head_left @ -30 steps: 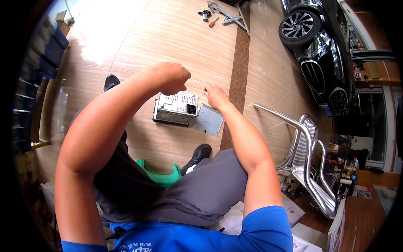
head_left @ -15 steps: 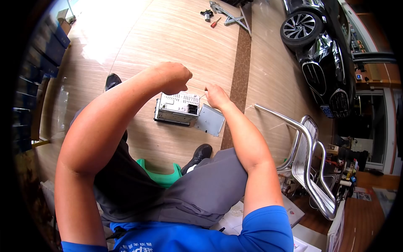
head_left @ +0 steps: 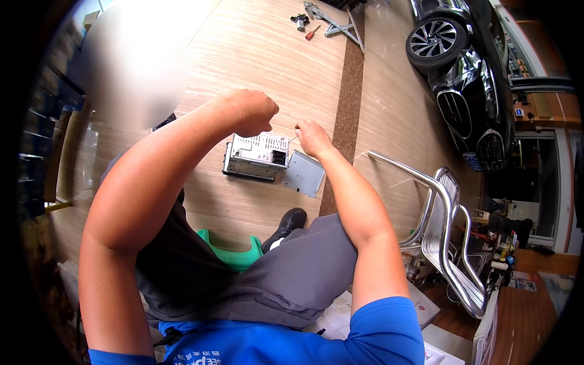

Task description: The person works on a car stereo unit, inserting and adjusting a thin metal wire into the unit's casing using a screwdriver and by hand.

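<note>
A silver metal box unit [head_left: 260, 151] with slots and a black socket lies on the floor between my feet. My left hand [head_left: 250, 113] is closed over its far edge; what its fingers hold, if anything, is hidden. Just right of the unit, my right hand [head_left: 311, 137] is pinched near a thin light-coloured piece too small to make out. Below that hand, a flat grey metal plate [head_left: 303, 174] rests on the floor against the unit's right side.
A green stool [head_left: 234, 253] is under me. At the right are a metal-framed chair [head_left: 443, 228] and a black car [head_left: 465, 91]. A red screwdriver [head_left: 312, 33], a black part [head_left: 300, 22] and a scissor-like metal frame [head_left: 333, 27] lie far ahead.
A large blurred pale shape has appeared at the upper left, covering part of the floor and shelves. Both hands stay almost in the same place.
</note>
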The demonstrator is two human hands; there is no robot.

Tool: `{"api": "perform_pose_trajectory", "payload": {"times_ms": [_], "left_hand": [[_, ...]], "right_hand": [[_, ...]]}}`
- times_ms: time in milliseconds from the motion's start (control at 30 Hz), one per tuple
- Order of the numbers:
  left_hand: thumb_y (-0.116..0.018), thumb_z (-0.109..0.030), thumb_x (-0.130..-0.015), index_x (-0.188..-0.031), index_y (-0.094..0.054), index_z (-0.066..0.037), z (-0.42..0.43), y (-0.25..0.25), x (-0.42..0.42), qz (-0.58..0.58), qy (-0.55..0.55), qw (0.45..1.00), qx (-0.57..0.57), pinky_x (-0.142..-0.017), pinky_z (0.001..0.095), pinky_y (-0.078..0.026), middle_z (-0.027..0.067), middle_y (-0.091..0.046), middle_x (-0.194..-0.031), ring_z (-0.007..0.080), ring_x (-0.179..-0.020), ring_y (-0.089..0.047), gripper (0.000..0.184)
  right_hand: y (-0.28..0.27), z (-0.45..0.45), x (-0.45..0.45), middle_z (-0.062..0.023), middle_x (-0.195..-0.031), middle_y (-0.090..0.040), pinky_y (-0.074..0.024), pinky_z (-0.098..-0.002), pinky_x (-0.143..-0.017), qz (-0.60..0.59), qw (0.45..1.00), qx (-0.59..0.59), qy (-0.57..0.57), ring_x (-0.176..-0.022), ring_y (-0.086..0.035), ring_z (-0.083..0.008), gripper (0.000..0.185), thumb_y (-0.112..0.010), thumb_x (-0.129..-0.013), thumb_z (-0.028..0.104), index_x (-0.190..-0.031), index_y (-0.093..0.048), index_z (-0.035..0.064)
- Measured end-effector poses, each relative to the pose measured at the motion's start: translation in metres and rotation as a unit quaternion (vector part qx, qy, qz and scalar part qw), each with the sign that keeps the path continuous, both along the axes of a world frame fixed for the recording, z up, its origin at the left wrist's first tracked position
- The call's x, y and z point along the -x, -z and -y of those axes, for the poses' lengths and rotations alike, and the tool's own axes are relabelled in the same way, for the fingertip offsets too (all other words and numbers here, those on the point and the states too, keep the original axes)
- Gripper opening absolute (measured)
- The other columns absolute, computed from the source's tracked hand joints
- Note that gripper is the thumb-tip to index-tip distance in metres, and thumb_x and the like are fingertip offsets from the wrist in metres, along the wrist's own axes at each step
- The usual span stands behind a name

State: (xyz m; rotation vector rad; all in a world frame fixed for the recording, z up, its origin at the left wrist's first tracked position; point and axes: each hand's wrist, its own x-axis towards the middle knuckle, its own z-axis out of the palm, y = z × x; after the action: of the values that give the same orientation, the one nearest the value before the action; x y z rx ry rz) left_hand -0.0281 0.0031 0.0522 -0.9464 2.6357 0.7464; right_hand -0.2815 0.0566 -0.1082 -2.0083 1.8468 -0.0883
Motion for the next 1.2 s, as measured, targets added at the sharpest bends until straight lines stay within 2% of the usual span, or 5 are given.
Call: {"api": "perform_pose_trajectory", "payload": {"times_ms": [200, 700, 767, 833, 1200], "left_hand": [[-0.067, -0.024, -0.088, -0.108, -0.063, -0.002, 0.000, 0.000, 0.000, 0.001, -0.004, 1.000, -0.001, -0.086, 0.0448, -0.051, 0.0198, -0.069, -0.099, 0.0366, -0.101, -0.064, 0.030], [-0.067, -0.027, -0.088, -0.107, -0.064, -0.003, 0.000, 0.002, 0.002, 0.014, 0.009, 1.000, 0.013, -0.086, 0.0444, -0.051, 0.0189, -0.069, -0.100, 0.0362, -0.101, -0.064, 0.030], [-0.067, -0.027, -0.088, -0.107, -0.064, -0.003, -0.001, 0.004, 0.001, 0.009, 0.002, 1.000, 0.004, -0.086, 0.0446, -0.051, 0.0189, -0.069, -0.100, 0.0362, -0.101, -0.064, 0.031], [-0.066, -0.027, -0.088, -0.107, -0.064, -0.003, -0.001, 0.006, 0.001, 0.008, 0.006, 1.000, 0.014, -0.086, 0.0448, -0.051, 0.0190, -0.069, -0.100, 0.0364, -0.101, -0.064, 0.031], [-0.066, -0.031, -0.087, -0.112, -0.063, -0.004, 0.000, 0.007, 0.003, 0.021, 0.021, 0.999, 0.019, -0.086, 0.0451, -0.052, 0.0197, -0.069, -0.102, 0.0369, -0.101, -0.064, 0.036]], "right_hand": [[0.006, -0.003, 0.004, -0.0239, -0.118, -0.059, -0.0482, -0.0459, -0.096, -0.008, 1.000, 0.007, -0.016, -0.111, -0.058, -0.0400, 0.030, -0.056, -0.091, 0.016, -0.119, -0.058, 0.0058], [0.001, -0.004, 0.001, -0.0248, -0.117, -0.060, -0.0489, -0.0480, -0.094, -0.021, 1.000, 0.014, -0.001, -0.109, -0.059, -0.0419, 0.033, -0.052, -0.090, 0.013, -0.122, -0.053, 0.0059], [-0.004, -0.004, 0.000, -0.0237, -0.118, -0.060, -0.0465, -0.0439, -0.098, -0.017, 1.000, 0.001, 0.025, -0.114, -0.057, -0.0383, 0.033, -0.061, -0.087, 0.011, -0.118, -0.056, 0.0025], [-0.006, -0.003, 0.001, -0.0249, -0.117, -0.060, -0.0494, -0.0480, -0.093, -0.024, 0.999, -0.021, 0.017, -0.109, -0.059, -0.0423, 0.033, -0.054, -0.089, 0.013, -0.122, -0.055, 0.0052], [-0.001, -0.004, 0.000, -0.0254, -0.114, -0.061, -0.0487, -0.0468, -0.095, -0.025, 1.000, 0.009, 0.008, -0.109, -0.059, -0.0404, 0.036, -0.052, -0.086, 0.007, -0.122, -0.055, 0.0045]]}}
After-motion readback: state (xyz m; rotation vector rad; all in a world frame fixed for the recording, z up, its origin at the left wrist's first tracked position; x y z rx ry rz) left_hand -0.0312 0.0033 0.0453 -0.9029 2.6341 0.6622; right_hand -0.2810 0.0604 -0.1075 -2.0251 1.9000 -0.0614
